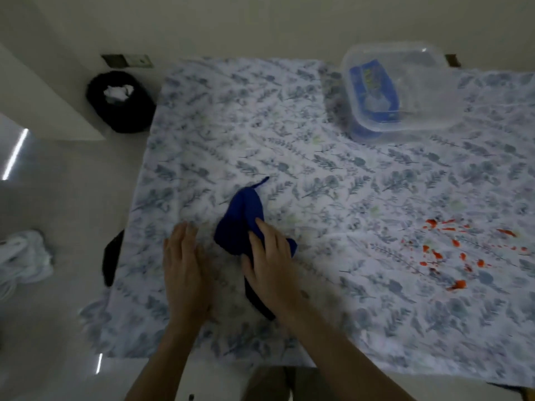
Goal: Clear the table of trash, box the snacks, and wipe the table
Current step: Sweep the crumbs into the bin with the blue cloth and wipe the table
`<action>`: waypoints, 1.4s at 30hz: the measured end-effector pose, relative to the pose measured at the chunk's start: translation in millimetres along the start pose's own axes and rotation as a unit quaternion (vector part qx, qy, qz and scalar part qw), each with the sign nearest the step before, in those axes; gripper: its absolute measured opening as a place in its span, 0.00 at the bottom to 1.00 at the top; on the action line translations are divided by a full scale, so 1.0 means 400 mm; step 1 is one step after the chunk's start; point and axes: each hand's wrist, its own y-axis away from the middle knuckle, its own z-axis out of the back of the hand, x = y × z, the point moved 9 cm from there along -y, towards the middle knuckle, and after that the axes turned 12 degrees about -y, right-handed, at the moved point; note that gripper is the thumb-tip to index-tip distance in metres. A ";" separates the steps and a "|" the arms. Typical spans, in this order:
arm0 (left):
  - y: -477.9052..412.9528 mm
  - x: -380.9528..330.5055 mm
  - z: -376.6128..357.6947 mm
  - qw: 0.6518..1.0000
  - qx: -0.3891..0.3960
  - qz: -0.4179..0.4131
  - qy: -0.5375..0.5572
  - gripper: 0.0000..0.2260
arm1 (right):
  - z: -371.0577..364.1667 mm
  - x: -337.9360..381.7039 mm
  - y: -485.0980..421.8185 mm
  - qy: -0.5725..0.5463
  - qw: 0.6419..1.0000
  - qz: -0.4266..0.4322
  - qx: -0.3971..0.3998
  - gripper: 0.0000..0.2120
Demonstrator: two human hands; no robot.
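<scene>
A blue cloth (243, 218) lies bunched on the leaf-patterned tablecloth (304, 169), near the front left. My right hand (272, 264) rests on the cloth's near end, fingers spread over it. My left hand (185, 267) lies flat and open on the tablecloth just left of the cloth. Red-orange stains (451, 250) are spattered on the tablecloth at the right. A clear plastic box (405, 91) stands at the back right with a blue snack packet (373, 91) inside it.
A black bin (121, 102) with crumpled white paper in it stands on the floor beyond the table's left edge. White shoes (26, 259) lie on the floor at the far left. A wall runs behind the table.
</scene>
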 end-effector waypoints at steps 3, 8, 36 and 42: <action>-0.009 0.121 0.024 0.999 -0.003 0.019 -0.043 0.17 | -0.043 0.075 -0.081 -0.052 0.999 0.014 -0.008 0.20; -0.006 0.180 0.018 0.998 0.016 0.049 -0.047 0.21 | 0.065 0.008 -0.118 -0.066 0.995 -0.032 -0.070 0.23; 0.076 0.356 0.076 0.969 0.028 0.238 0.055 0.26 | -0.237 0.267 -0.149 0.102 0.994 -0.020 -0.012 0.27; 0.100 0.381 0.049 0.939 0.041 0.301 0.158 0.37 | -0.347 0.396 -0.258 0.074 0.997 -0.005 -0.028 0.25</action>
